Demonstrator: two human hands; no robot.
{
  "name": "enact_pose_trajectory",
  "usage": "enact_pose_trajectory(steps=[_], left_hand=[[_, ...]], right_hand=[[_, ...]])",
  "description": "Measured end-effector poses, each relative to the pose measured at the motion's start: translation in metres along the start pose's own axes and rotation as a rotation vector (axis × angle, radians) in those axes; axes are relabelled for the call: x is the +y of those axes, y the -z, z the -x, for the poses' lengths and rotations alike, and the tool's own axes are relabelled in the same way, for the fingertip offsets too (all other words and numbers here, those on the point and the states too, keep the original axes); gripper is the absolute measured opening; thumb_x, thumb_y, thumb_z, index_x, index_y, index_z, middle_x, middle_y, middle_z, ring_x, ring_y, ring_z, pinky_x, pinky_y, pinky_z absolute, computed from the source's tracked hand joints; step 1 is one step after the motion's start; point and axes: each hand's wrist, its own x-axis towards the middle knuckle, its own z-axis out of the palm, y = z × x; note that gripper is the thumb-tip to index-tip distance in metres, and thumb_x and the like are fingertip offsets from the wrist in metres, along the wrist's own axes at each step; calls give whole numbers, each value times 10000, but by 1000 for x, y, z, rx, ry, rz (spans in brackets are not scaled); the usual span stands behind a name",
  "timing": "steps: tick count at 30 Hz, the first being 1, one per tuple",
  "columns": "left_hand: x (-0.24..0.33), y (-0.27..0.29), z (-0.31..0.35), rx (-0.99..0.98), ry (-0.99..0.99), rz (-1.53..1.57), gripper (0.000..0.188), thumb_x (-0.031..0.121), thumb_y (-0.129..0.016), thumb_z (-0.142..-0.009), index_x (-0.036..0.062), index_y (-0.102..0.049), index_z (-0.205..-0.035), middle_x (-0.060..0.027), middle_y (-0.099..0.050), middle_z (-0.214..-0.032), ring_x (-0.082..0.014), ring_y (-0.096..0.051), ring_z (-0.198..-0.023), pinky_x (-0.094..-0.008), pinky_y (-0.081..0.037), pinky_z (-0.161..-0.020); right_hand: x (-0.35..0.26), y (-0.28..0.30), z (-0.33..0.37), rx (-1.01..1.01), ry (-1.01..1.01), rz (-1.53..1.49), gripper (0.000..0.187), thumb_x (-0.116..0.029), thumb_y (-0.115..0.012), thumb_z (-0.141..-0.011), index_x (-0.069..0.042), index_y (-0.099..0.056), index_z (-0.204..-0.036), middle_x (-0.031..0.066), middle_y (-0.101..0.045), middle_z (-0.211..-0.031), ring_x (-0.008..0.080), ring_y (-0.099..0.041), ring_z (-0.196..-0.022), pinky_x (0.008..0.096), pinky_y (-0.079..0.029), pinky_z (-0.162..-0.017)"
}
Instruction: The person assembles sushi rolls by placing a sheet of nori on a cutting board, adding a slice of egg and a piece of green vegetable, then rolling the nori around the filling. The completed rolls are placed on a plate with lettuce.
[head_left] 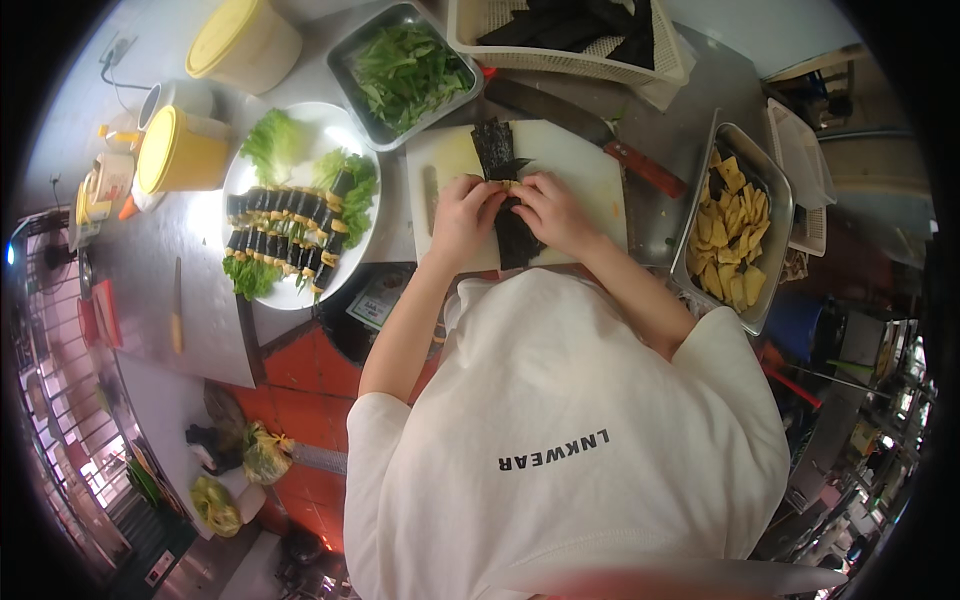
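- While both hands press on it, the seaweed sheet [512, 235] lies on the white cutting board [590, 175] at the middle; it looks thin, light and easily torn, best held by its edges.
- Left hand [466, 215] and right hand [552, 210] curl their fingers over a pale filling, gripping the sheet around it.
- Left, a white plate [330, 125] carries cut rolls [285, 230] and lettuce.
- Right, a metal tray [772, 245] holds yellow slices.
- Far, another tray of greens [410, 65].
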Motion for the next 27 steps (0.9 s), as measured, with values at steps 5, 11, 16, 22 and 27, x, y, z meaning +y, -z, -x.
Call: enact_pose_trajectory(steps=[5,11,16,22,27], left_hand=[[2,7,4,-13,-144,-64,269,52,-732,-747,45,-692,-1012,-114,-596,-961,-291,-582,-887,-383,-487,-753],[6,9,-9,-98,-49,-67,231,77,-704,-772,29,-691,-998,-123,-591,-934,-312,-578,-882,-398,-473,-774],[-2,8,-12,-147,-5,-93,279,134,-728,-752,44,-678,-1012,-108,-589,-948,-316,-573,-900,-414,-456,-783],[12,11,7,54,25,-262,748,279,-842,-614,121,-542,-1280,-79,-550,-1166,-293,-517,-1068,-444,-370,-925],[14,16,9,-4,26,-280,838,334,-853,-602,114,-501,-1330,-88,-524,-1254,-283,-483,-1154,-453,-339,-985]], right_hand=[[3,4,-10,-42,10,76,224,-111,-681,-802,-58,-622,-1012,89,-524,-985,286,-503,-961,392,-415,-821],[9,5,-12,-3,-2,-11,254,-125,-692,-796,-71,-651,-1041,58,-561,-987,256,-540,-922,375,-427,-808],[13,6,-11,21,103,-42,243,-119,-686,-798,-83,-685,-1038,37,-619,-965,232,-568,-888,358,-448,-795],[10,7,-17,-13,47,11,192,-125,-687,-796,-82,-706,-982,44,-625,-932,244,-562,-889,365,-448,-797],[17,12,-30,-101,27,-30,148,-142,-690,-799,-70,-715,-926,45,-611,-892,253,-550,-905,378,-438,-814]])
